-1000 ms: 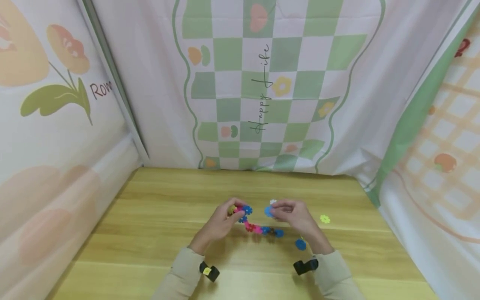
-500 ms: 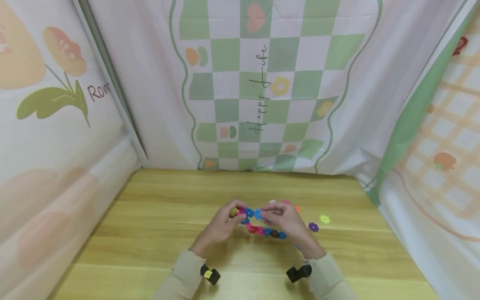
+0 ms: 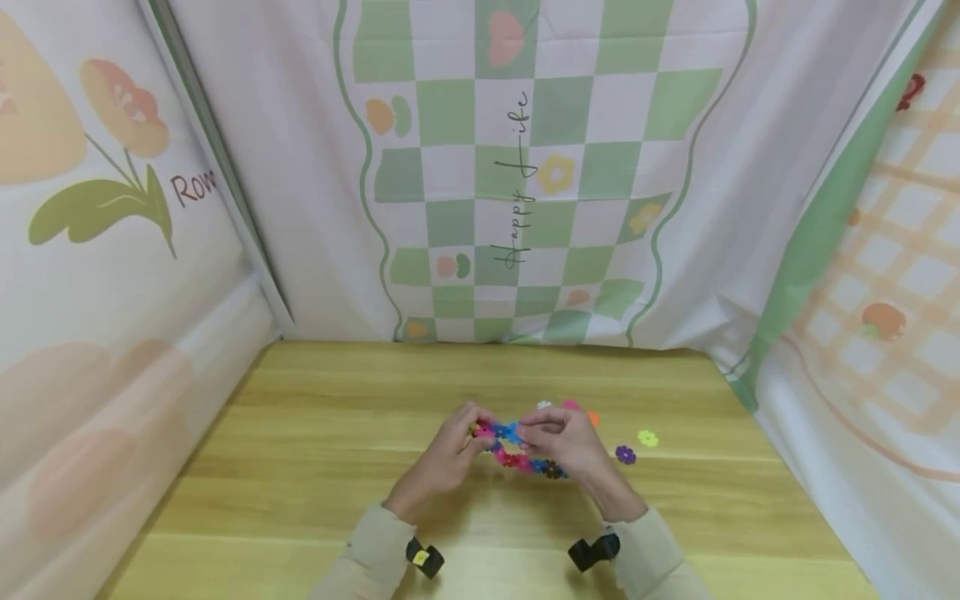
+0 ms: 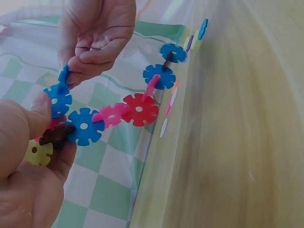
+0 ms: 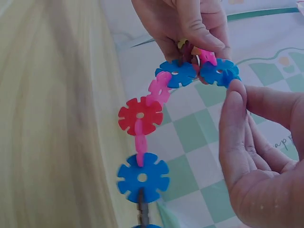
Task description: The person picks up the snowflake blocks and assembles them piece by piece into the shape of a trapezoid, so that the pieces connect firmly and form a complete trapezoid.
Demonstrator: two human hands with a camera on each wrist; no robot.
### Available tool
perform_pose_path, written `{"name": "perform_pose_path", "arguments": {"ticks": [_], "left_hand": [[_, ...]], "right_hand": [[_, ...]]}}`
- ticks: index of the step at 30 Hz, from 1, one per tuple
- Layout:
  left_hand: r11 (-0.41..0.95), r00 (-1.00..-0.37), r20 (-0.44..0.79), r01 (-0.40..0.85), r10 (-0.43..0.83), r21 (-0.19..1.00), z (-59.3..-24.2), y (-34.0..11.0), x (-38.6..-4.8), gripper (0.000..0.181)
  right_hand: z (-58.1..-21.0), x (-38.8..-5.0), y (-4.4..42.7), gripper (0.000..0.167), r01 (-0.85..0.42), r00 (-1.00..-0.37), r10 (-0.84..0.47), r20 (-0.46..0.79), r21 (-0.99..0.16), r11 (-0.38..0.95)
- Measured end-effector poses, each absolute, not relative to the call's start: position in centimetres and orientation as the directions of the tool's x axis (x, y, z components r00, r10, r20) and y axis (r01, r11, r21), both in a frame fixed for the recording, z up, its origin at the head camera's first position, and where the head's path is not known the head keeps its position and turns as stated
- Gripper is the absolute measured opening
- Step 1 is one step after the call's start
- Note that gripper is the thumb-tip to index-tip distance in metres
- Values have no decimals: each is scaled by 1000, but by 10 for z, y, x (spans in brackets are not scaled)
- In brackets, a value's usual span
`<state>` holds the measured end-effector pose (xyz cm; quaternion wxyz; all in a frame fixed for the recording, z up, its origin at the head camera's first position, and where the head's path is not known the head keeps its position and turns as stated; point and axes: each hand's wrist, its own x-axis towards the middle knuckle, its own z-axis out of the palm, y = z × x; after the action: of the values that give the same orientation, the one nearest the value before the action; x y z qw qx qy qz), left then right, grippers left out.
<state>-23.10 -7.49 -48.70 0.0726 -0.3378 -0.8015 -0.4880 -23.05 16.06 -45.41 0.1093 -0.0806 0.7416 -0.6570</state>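
Observation:
My left hand (image 3: 442, 457) grips one end of a chain of slotted plastic flower discs (image 3: 517, 461) above the table. In the left wrist view that end has blue, brown and yellow discs by the thumb, and the rest runs off through pink, a red disc (image 4: 147, 117) and more blue. My right hand (image 3: 567, 442) pinches a blue flower disc (image 4: 64, 75) between thumb and fingers. That disc meets the edge of a blue disc (image 5: 212, 73) on the chain at my left fingertips. How deep the slots are engaged cannot be told; fingers cover part of it.
Loose flower discs lie on the wooden table (image 3: 337, 400) beyond and right of my right hand: white (image 3: 544, 405), pink (image 3: 571, 405), orange (image 3: 594, 419), purple (image 3: 626, 455) and yellow-green (image 3: 648, 438). Printed curtains (image 3: 465, 167) hang around the table.
My right hand has moved left, bringing its blue disc from apart to touching the chain's blue disc. My left hand has stayed about in place, holding the chain.

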Motion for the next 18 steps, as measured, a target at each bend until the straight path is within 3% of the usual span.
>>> {"name": "perform_pose_path", "arguments": {"ticks": [11, 18], "left_hand": [[351, -830, 269, 469, 488, 811, -477, -83, -228, 29], [427, -783, 329, 579, 527, 695, -474, -78, -226, 43]], "right_hand": [[-452, -233, 168, 37, 77, -951, -288, -115, -987, 142], [-449, -231, 167, 38, 57, -928, -355, -116, -984, 172]]}}
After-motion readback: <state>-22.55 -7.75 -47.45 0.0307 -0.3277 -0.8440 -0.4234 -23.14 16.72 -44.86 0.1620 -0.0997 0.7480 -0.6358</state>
